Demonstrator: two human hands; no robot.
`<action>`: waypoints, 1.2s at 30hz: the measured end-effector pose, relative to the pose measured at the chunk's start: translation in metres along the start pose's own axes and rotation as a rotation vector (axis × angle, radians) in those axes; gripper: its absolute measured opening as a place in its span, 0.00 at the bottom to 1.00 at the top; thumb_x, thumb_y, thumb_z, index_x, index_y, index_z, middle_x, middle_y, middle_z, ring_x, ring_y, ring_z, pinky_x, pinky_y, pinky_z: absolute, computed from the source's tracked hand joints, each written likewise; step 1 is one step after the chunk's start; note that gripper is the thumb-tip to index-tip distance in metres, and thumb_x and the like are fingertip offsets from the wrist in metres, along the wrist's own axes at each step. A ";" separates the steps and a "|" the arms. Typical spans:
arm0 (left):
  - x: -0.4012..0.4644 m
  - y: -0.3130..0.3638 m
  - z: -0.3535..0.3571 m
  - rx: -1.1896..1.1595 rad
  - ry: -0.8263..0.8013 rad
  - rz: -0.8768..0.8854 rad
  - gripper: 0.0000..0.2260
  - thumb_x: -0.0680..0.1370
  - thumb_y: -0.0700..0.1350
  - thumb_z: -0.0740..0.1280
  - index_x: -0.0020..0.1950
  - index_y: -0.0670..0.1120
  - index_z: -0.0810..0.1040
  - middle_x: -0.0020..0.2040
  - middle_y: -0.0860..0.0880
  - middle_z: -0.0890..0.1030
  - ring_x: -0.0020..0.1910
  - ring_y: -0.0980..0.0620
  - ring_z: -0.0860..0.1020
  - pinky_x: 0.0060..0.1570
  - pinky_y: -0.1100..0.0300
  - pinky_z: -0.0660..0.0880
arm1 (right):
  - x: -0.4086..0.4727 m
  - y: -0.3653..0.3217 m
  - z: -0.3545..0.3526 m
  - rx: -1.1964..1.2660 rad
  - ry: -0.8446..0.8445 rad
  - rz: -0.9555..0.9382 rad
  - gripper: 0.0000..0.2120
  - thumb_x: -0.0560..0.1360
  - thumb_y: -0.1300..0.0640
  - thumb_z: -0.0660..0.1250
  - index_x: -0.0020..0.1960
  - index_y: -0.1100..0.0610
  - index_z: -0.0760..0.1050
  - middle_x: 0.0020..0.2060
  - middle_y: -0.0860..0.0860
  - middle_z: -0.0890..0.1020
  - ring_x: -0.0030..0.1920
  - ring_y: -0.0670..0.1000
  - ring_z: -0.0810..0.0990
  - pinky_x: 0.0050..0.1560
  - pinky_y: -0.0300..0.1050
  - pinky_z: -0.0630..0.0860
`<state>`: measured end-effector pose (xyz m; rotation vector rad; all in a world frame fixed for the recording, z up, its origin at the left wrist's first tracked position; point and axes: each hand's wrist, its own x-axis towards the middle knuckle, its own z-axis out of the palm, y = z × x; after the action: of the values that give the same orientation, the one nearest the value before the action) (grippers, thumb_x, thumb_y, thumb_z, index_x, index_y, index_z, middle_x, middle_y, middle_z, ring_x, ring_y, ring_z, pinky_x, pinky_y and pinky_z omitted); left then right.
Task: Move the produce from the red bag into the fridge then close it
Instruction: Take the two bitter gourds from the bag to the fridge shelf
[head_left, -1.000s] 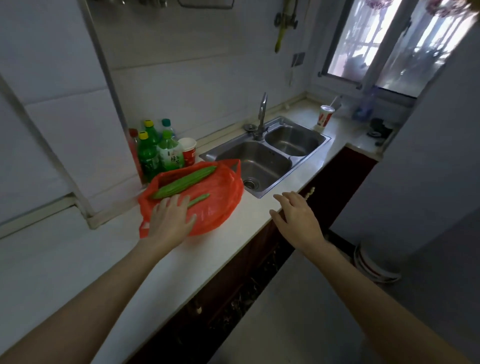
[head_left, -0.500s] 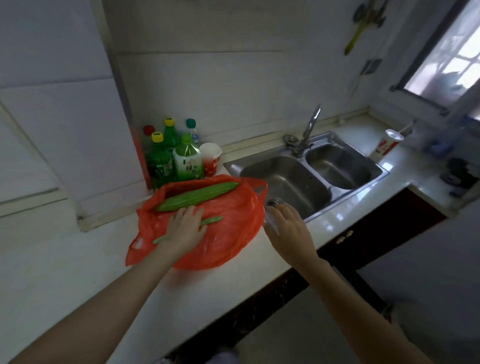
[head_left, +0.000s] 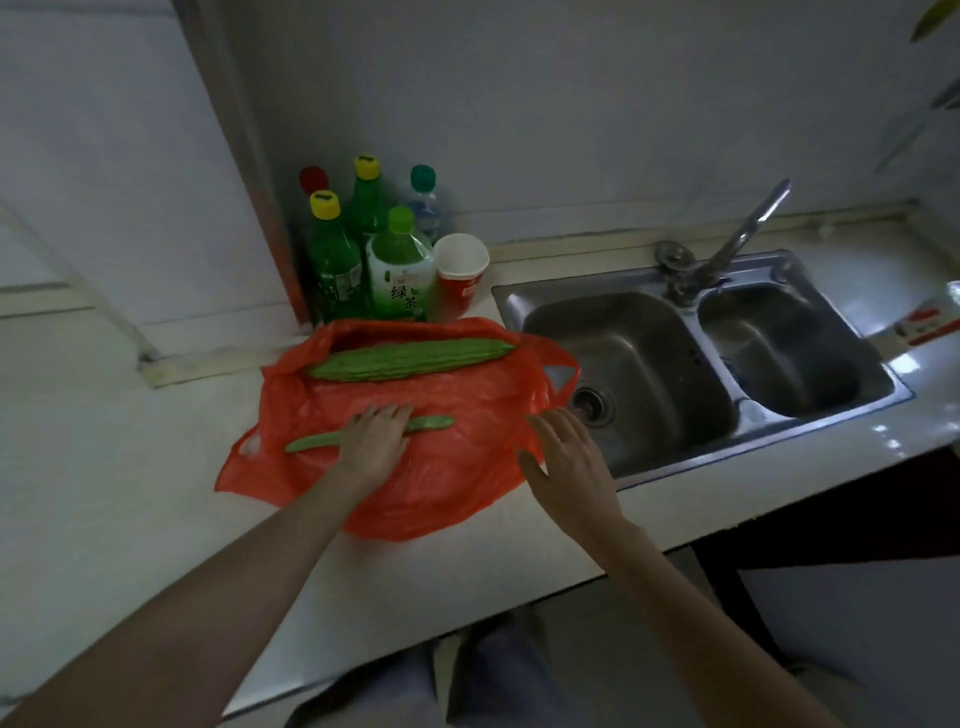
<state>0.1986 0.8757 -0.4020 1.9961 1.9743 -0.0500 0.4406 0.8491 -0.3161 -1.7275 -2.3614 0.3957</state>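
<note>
A red plastic bag (head_left: 457, 467) lies flat on the white counter. A long bumpy green bitter gourd (head_left: 410, 359) rests across the bag's far side. A thin green pod-like vegetable (head_left: 431, 423) lies nearer on the bag. My left hand (head_left: 375, 441) lies on the middle of that thin vegetable, fingers straight, covering part of it. My right hand (head_left: 563, 452) hovers at the bag's right edge, fingers spread, holding nothing. No fridge is in view.
Several green bottles (head_left: 400, 270) and a red paper cup (head_left: 461, 273) stand behind the bag against the wall. A double steel sink (head_left: 691, 364) with a tap (head_left: 727, 249) lies right of the bag. The counter edge (head_left: 519, 597) runs close to my body.
The view has swung left and down toward the bag. My right hand moved from the counter edge to the bag's right side. My left hand stayed on the thin vegetable.
</note>
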 end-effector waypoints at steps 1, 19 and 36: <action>0.001 0.001 0.003 -0.009 -0.006 -0.021 0.22 0.77 0.49 0.64 0.71 0.50 0.66 0.67 0.50 0.71 0.66 0.45 0.69 0.63 0.50 0.68 | 0.004 0.003 0.003 0.010 -0.015 -0.012 0.21 0.78 0.47 0.57 0.68 0.56 0.68 0.64 0.54 0.73 0.68 0.55 0.68 0.65 0.56 0.69; -0.015 0.026 -0.015 -0.085 0.344 0.050 0.14 0.64 0.42 0.77 0.48 0.48 0.82 0.41 0.50 0.80 0.42 0.47 0.80 0.33 0.59 0.78 | 0.069 0.041 -0.009 0.111 -0.065 -0.255 0.22 0.77 0.47 0.56 0.65 0.58 0.70 0.61 0.54 0.76 0.65 0.54 0.71 0.65 0.48 0.65; -0.063 0.041 -0.069 -0.098 0.611 -0.294 0.12 0.67 0.46 0.75 0.49 0.51 0.82 0.42 0.52 0.79 0.42 0.47 0.78 0.31 0.56 0.76 | 0.190 0.002 0.057 -0.204 -0.344 -0.566 0.26 0.72 0.55 0.67 0.69 0.58 0.66 0.65 0.57 0.71 0.65 0.58 0.69 0.64 0.54 0.68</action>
<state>0.2217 0.8330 -0.3126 1.7741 2.5608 0.6454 0.3678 1.0245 -0.3714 -1.0306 -3.0844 0.3864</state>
